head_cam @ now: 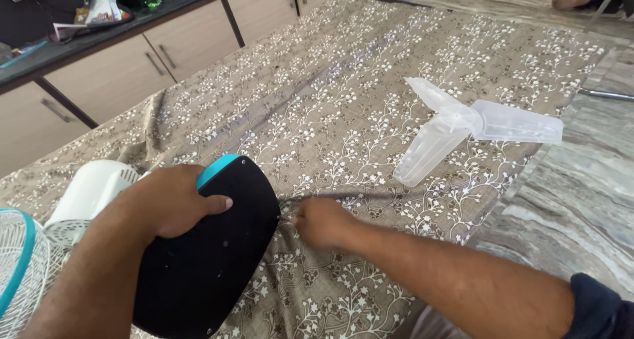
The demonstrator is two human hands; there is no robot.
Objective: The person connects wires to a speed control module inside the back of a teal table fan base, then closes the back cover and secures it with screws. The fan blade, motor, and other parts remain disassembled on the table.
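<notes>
While the left hand (173,203) clamps the black fan base (205,246) on its edge to steady it, the right hand (322,221), its grip pinched shut, holds something thin beside it, perhaps the cord; the clear fan blade (462,129) lies apart on the patterned cloth (330,94).

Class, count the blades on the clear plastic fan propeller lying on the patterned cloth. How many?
3: on the fan propeller, one points up-left, one right, one down-left towards the table's edge. None looks hidden.
</notes>
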